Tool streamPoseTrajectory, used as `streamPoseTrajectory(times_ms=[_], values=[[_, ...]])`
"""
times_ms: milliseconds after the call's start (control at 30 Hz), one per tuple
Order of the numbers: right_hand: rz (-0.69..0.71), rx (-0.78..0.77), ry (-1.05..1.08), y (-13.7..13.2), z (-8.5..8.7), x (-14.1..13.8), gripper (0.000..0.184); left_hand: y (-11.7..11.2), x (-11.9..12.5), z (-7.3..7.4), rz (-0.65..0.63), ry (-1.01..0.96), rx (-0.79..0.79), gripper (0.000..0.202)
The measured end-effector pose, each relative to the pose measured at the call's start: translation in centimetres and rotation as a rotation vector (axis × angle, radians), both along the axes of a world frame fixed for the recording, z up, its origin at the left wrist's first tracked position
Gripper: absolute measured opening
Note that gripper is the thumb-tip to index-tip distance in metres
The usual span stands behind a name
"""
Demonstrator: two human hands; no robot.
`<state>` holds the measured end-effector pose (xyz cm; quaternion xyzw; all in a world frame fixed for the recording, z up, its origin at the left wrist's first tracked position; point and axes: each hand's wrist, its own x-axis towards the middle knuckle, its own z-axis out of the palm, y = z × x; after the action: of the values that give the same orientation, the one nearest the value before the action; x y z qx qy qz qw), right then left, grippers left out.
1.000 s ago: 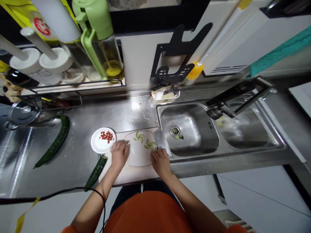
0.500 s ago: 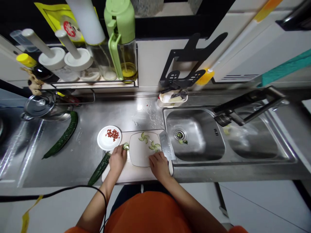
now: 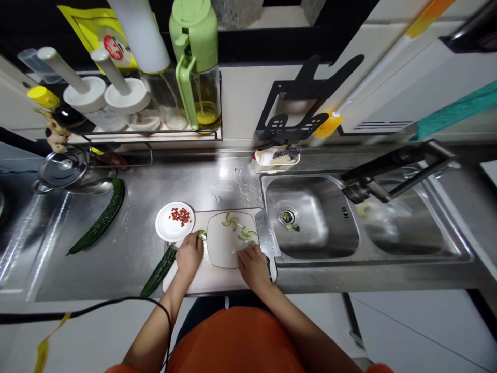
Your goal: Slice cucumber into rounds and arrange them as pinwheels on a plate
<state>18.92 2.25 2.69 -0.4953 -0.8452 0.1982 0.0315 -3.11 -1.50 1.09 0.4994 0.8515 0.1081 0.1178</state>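
My left hand [image 3: 189, 255] is on the cutting board [image 3: 221, 282], fingers closed at a small bunch of cucumber slices [image 3: 202, 234]. Beneath its wrist side lies a cut cucumber [image 3: 159, 272], pointing off the board's left edge. A pale squarish plate [image 3: 223, 248] sits on the board with cucumber slices fanned into two pinwheels [image 3: 247, 235]. My right hand [image 3: 254, 267] is at the plate's lower right corner, fingers curled together; whatever they hold is hidden. Right beside it lies a cleaver [image 3: 267, 233], its dark handle partly behind the hand.
A white dish [image 3: 165, 225] of red berries stands behind my left hand. Farther left lies a whole cucumber [image 3: 101, 220]. The double sink [image 3: 314, 217] with its faucet [image 3: 384, 171] is at right. A rack of bottles and jars, including an oil jug [image 3: 198, 67], is behind.
My right hand has drawn slightly back toward me from the lower pinwheel, uncovering more of its slices. My left hand has barely shifted by the small bunch.
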Motion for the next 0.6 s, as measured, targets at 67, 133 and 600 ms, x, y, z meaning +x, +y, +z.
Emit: streamPoseTrajectory(times_ms=[67,133,600], values=[[-0.003,-0.001,0.001,0.0,0.1,0.0,0.012,0.0,0.1,0.0,-0.012,0.009,-0.003,0.03],[-0.001,0.001,0.003,0.0,0.1,0.0,0.012,0.0,0.2,0.0,-0.016,0.017,-0.003,0.03],[0.011,-0.021,0.087,0.4,0.2,-0.4,0.015,0.1,-1.4,0.2,0.09,-0.412,0.136,0.014]])
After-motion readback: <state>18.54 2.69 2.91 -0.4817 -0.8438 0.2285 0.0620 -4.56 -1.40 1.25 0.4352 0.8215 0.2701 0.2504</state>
